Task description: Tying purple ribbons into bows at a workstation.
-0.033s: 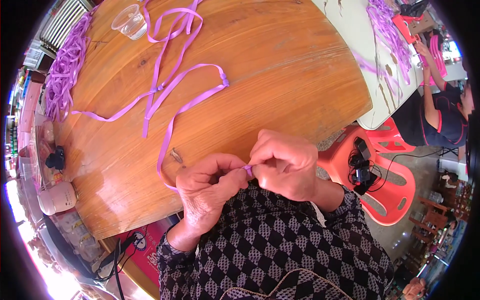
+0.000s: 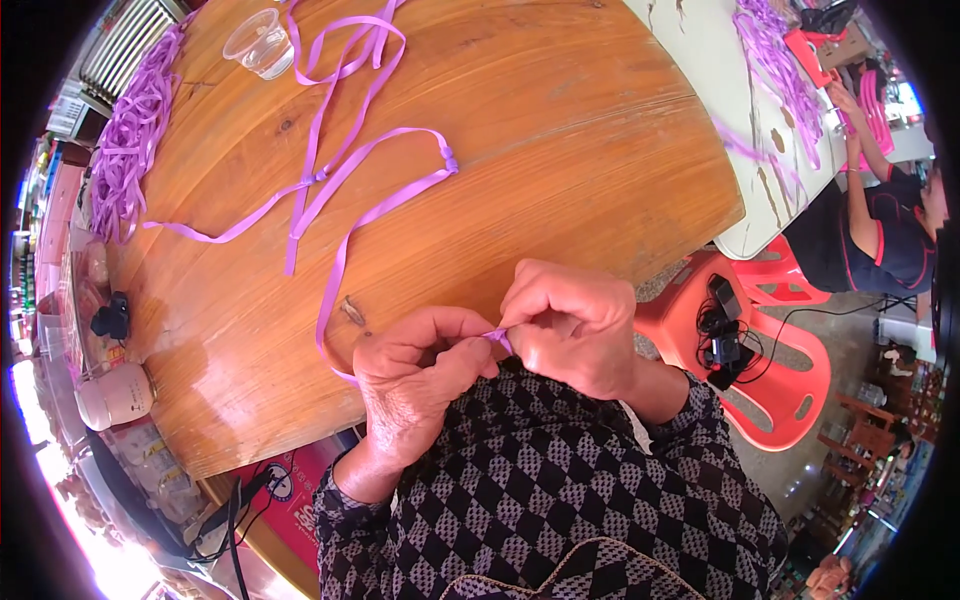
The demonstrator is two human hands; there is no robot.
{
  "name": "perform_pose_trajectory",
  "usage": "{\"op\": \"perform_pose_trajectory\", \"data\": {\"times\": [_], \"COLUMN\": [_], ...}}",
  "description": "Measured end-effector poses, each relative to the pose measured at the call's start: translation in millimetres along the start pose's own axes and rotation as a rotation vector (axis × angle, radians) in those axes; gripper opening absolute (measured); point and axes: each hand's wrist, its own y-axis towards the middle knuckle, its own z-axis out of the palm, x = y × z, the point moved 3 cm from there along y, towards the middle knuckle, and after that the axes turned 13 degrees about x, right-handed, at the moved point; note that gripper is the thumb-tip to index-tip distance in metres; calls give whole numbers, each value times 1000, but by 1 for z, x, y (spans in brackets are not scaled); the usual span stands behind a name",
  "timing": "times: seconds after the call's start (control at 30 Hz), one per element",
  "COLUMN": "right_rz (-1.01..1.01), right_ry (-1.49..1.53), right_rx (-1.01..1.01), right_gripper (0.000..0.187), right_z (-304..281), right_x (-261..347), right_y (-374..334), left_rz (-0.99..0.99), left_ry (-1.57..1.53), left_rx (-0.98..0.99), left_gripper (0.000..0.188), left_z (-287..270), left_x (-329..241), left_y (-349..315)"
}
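Observation:
Between my two hands, just off the near table edge, is a short, bent piece of purple ribbon [image 2: 498, 338]. My left hand [image 2: 415, 375] pinches it between thumb and forefinger. From behind that hand the ribbon [image 2: 337, 270] runs up across the wooden table [image 2: 560, 150], with a knot at its far bend. My right hand [image 2: 575, 325] is closed with its fingertips on the ribbon's other side, where a small fold shows. More purple ribbon [image 2: 318, 140] lies in loops farther up the table, with another knot along it.
A clear plastic cup [image 2: 260, 45] stands at the far left, beside a heap of purple ribbon [image 2: 135, 140]. A lidded jar [image 2: 115, 395] is at the left edge. On the right, a red stool [image 2: 690, 305] carries black cables; beyond, a person [image 2: 870, 220] works at a pale table [image 2: 740, 130].
The ribbon fold between my fingertips shows a little more, and my right fingers have shifted slightly. At the right, the other person's ribbon strand has moved.

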Motion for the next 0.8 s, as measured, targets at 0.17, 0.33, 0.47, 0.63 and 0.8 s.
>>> {"op": "perform_pose_trajectory", "data": {"times": [0.17,0.33,0.47,0.63,0.8], "right_rz": [170,149,7,-266,-384], "right_ry": [315,197,-116,-441,-682], "right_rx": [-28,-27,34,37,24], "right_gripper": [7,6,13,25,27], "right_z": [1,2,-4,-8,0], "right_x": [-6,-8,1,8,11], "right_y": [-2,-2,2,9,7], "left_rz": [-46,-32,-2,13,-13], "left_ry": [-135,-158,-82,100,108], "left_rx": [26,-37,-47,-20,36], "left_gripper": [9,9,9,9,6], "left_z": [0,-1,-5,-4,-3], "left_x": [4,2,2,-5,-8], "left_y": [1,0,-1,-2,0]}}
